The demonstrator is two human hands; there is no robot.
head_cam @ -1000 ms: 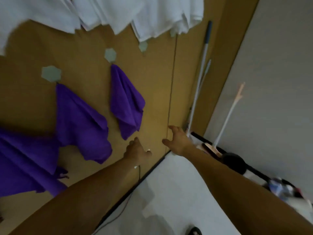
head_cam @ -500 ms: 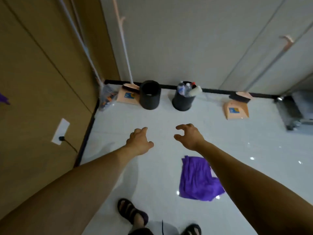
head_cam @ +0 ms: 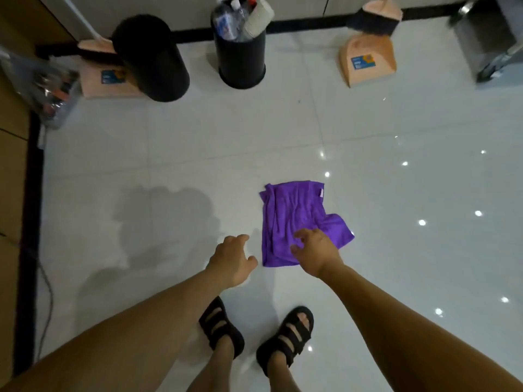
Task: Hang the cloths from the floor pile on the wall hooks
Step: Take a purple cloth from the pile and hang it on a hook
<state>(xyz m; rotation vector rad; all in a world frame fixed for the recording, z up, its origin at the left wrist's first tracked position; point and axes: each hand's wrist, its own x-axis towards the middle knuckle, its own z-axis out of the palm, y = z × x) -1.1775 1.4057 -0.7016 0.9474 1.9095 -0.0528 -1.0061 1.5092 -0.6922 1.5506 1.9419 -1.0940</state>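
Reaching down with both arms, the person stands over a purple cloth [head_cam: 294, 219] that lies rumpled but mostly flat on the glossy white floor tiles [head_cam: 198, 142], at about twelve o'clock from their black sandals [head_cam: 285, 335]; the right hand [head_cam: 317, 253] hangs over the cloth's near edge, at its six o'clock, fingers spread and loosely bent, gripping nothing that I can see, and whether the fingertips touch the fabric I cannot tell; the left hand [head_cam: 232, 260] is just beside the cloth at its eight o'clock, over bare tile, fingers relaxed and a little apart, empty. Farther off along the wall, a black bin [head_cam: 152, 60] stands at eleven o'clock, in front of a peach dustpan [head_cam: 104, 80]; a second black bin [head_cam: 240, 60], stuffed with plastic bottles, stands at twelve; another peach dustpan [head_cam: 368, 60] with a brush above it sits at one o'clock; a clear plastic bag [head_cam: 48, 89] slumps at ten o'clock.
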